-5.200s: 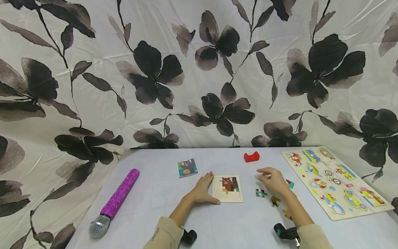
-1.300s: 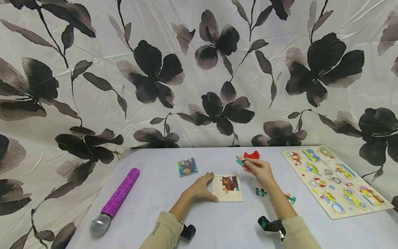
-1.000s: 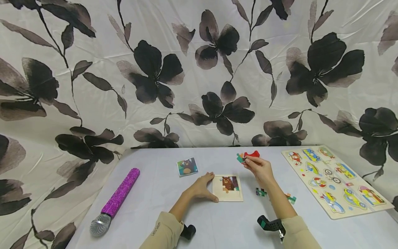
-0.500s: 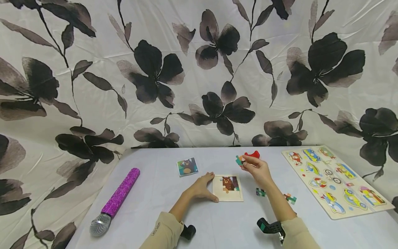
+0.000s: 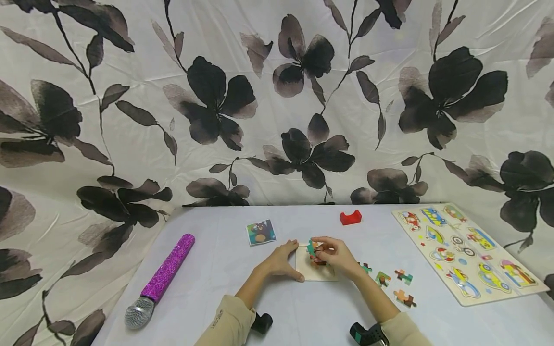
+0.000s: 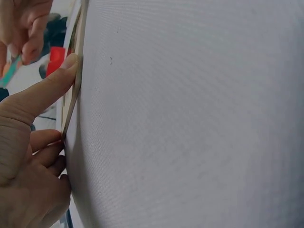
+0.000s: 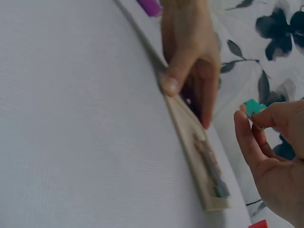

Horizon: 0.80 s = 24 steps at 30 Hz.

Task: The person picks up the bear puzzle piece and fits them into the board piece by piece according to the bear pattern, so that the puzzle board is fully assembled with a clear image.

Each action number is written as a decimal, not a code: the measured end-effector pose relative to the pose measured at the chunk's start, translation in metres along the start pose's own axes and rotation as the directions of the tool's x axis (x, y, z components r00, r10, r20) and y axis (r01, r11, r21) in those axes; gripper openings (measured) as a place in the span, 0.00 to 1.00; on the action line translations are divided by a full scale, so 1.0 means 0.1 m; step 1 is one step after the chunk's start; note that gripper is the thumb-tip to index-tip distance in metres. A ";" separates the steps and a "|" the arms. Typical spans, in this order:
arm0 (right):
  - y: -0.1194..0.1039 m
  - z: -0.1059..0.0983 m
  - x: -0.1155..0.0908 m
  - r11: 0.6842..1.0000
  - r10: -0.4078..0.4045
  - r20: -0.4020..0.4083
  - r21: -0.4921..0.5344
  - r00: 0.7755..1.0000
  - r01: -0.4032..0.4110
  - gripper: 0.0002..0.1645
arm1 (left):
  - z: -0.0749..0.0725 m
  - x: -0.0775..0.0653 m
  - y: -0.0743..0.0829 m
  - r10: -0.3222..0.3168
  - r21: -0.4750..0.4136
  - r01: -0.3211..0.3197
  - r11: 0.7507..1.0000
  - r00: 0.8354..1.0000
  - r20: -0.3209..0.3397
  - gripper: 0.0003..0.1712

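Observation:
In the head view, a square wooden puzzle board [image 5: 308, 274] with part of a bear picture in it lies at the middle of the table. My left hand [image 5: 281, 263] holds it at the left side, thumb at the near corner and fingers at the far one; the left wrist view shows that thumb on the board's edge. Over the board, my right hand [image 5: 339, 258] pinches a teal and orange jigsaw piece [image 5: 311, 248] between thumb and fingers. The right wrist view shows the jigsaw piece [image 7: 253, 107] held above the surface. My right hand covers much of the bear picture in the head view.
Several loose jigsaw pieces [image 5: 404, 298] lie right of the board. Behind are a bear picture card [image 5: 261, 233] and a red block [image 5: 350, 218]. A glittery purple microphone [image 5: 166, 271] lies at left, a vehicle puzzle board [image 5: 469, 254] at right.
From beside the red block, my right hand has come nearer and left, over the board, with the jigsaw piece it picked up earlier. My left hand stays at the board.

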State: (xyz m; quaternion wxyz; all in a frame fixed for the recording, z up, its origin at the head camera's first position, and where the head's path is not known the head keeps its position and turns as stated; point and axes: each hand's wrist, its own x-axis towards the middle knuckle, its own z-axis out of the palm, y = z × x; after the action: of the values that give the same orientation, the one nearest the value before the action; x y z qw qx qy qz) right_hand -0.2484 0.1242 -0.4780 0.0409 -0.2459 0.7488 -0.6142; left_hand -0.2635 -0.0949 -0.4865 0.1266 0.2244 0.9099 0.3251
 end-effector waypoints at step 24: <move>-0.09 0.43 -0.02 0.763 -0.104 0.023 -0.639 0.994 0.095 0.07 | -0.02 -0.02 0.02 0.012 -0.017 -0.011 1.000 1.000 0.001 0.58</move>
State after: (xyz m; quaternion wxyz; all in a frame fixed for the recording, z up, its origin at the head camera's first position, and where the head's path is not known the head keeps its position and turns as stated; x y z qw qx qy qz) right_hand -0.2280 0.0855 -0.4803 -0.0827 -0.2801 0.8992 -0.3258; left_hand -0.2617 -0.0957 -0.4841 0.1270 0.2287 0.9058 0.3333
